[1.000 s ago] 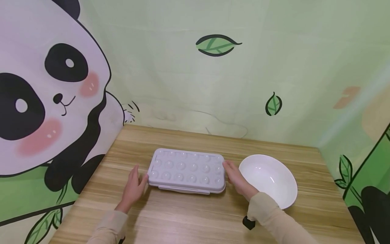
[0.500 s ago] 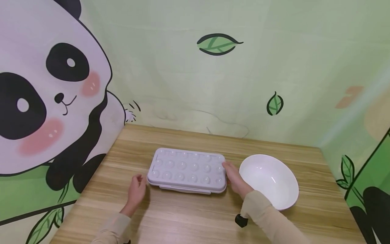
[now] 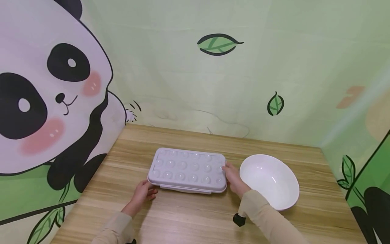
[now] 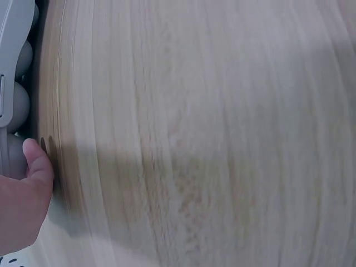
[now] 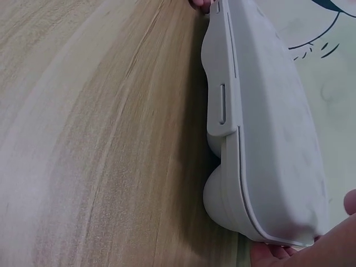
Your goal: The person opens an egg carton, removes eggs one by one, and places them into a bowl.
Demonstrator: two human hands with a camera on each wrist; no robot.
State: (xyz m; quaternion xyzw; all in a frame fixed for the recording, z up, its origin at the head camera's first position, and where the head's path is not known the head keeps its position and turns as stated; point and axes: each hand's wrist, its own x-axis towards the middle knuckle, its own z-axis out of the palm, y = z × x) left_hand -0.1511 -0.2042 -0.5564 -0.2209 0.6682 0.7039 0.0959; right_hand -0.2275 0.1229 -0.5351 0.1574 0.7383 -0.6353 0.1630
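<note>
A pale lilac-grey egg box (image 3: 186, 171) with rows of rounded bumps on its lid lies on the wooden table, its lid down and its front latch (image 3: 186, 189) facing me. Round cups (image 5: 221, 201) bulge below its rim in the right wrist view. My right hand (image 3: 236, 179) holds the box's right end, with some fingers (image 5: 267, 255) under the end edge. At the front left corner, my left hand (image 3: 141, 196) touches the box, its fingers loosely bent in front of it. A left digit (image 4: 36, 156) lies against a cup in the left wrist view.
A white bowl (image 3: 271, 183) stands to the right of the box, just beyond my right hand and sleeve. The wooden table (image 3: 182, 220) meets a green printed backdrop (image 3: 170, 67) at its back edge. A panda print (image 3: 73, 101) covers the left side.
My left hand has gone from the box's left side, fingers extended, to its front left corner, fingers now bent. My right hand stays at the right end, its wrist shifted slightly left.
</note>
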